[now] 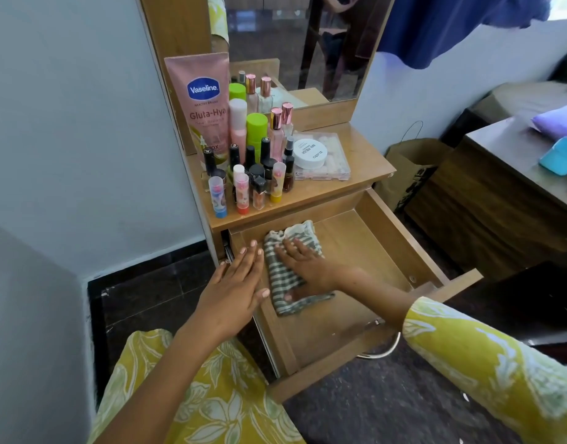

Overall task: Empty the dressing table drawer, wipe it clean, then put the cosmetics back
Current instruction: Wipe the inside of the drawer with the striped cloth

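A small wooden dressing table [356,145] stands against a pale wall, with a mirror [295,43] on top and a dark floor below. Its drawer [400,238] is pulled all the way out and has only a cloth inside.

The right hand [303,267] lies flat in the drawer with its fingers spread out, pressing down on a green and white striped cloth [283,283]. The cloth lies on the drawer floor, near the left side. The left hand [234,290] is flat too, fingers straight and close together. It rests on the left wall of the drawer, just beside the cloth. It holds nothing. Both arms wear yellow sleeves with a leaf print.

All the cosmetics stand on the table top. There is a big pink Vaseline tube [202,104], green-capped bottles [256,129], small lip balm sticks [217,197], dark nail polish bottles [250,155] and a white round jar [309,153] on a clear box [335,168].

A brown paper bag [407,168] stands on the floor to the right.
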Demonstrator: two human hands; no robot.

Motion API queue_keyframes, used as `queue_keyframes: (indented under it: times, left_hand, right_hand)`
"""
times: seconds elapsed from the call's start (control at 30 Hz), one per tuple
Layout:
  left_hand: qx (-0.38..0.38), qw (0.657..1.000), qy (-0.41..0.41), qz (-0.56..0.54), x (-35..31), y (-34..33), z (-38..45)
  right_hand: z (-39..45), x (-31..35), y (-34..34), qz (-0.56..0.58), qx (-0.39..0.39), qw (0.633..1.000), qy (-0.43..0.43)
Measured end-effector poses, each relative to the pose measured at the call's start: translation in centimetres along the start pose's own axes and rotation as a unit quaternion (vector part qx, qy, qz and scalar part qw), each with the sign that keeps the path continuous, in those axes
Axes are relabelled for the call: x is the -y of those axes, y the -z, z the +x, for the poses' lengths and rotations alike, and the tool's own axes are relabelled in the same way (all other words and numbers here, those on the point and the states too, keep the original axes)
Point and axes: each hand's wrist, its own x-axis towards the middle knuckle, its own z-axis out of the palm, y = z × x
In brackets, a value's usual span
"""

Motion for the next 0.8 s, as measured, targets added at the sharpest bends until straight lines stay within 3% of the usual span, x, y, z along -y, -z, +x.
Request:
queue_keyframes:
  times: [0.23,0.53,0.67,0.8]
  left_hand:
    - [-0.003,1.0,0.001,0.013,-0.1,0.0,-0.1]
    - [0.014,1.0,0.011,0.017,-0.1,0.0,0.0]
    - [0.017,1.0,0.012,0.015,-0.2,0.1,-0.1]
    - [0.01,1.0,0.011,0.019,-0.1,0.0,0.0]
  right_hand:
    - [0.9,3.3,-0.3,-0.02,0.028,0.998,0.05]
    - [-2.8,4.2,-4.2,-0.092,0.059,0.994,-0.008]
    - [-3.1,1.8,-3.6,-0.086,0.053,0.994,-0.034]
    - [-6.2,-4.8,-1.5,-0.082,0.075,0.987,-0.114]
